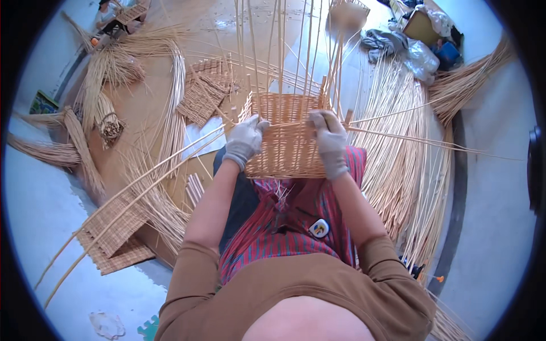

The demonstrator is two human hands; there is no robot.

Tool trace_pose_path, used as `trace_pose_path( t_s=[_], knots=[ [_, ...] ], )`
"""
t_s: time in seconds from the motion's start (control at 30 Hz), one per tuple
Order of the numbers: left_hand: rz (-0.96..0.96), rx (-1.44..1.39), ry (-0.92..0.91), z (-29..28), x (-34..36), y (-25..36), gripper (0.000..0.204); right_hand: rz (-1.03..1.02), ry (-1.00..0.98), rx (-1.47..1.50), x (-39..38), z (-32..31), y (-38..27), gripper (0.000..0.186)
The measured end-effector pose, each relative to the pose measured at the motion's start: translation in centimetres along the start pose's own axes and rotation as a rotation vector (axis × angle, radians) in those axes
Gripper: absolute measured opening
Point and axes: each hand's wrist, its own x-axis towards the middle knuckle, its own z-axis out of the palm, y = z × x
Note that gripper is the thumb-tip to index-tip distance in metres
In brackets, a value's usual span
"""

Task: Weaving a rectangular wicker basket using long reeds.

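Observation:
A partly woven wicker basket (282, 153) rests over my lap, tilted so that its near wall faces me. Tall upright canes (281, 51) rise from its far side. Both hands wear pale grey gloves. At the basket's left upper edge, my left hand (244, 139) has its fingers curled over the rim, thumb on top. My right hand (330, 141) grips the right part of the same rim, beside a short corner post. Two long canes (142, 187) stretch from the left hand down to the lower left. More thin canes (421, 142) run out to the right from the basket's corner.
Bundles of loose cane (392, 159) cover the floor on the right, others (111, 125) on the left. Woven panels (207, 91) lie beyond my left hand and at lower left. Plastic bags (421, 59) are heaped far right. Another person (105, 14) sits at the far left.

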Motion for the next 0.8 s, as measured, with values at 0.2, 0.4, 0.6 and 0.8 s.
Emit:
trace_pose_path(
  t_s=[0.2,0.4,0.6,0.8],
  knots=[
    [-0.026,0.086,0.151,0.7,-0.8,0.7,0.044,-0.784,-0.125,-0.162,5.0,6.1,-4.7,0.064],
    [0.236,-0.077,0.676,2.8,-2.7,3.2,0.052,-0.033,0.146,0.259,0.2,-4.7,1.7,0.02],
    [0.246,0.309,0.224,9.0,-4.1,8.0,0.08,-0.886,0.123,-0.577,6.7,-2.4,-2.5,0.051],
    [0.288,0.492,0.188,9.8,-2.7,7.1,0.07,-0.172,0.471,-0.092,-0.3,-10.6,0.4,0.032]
  ],
)
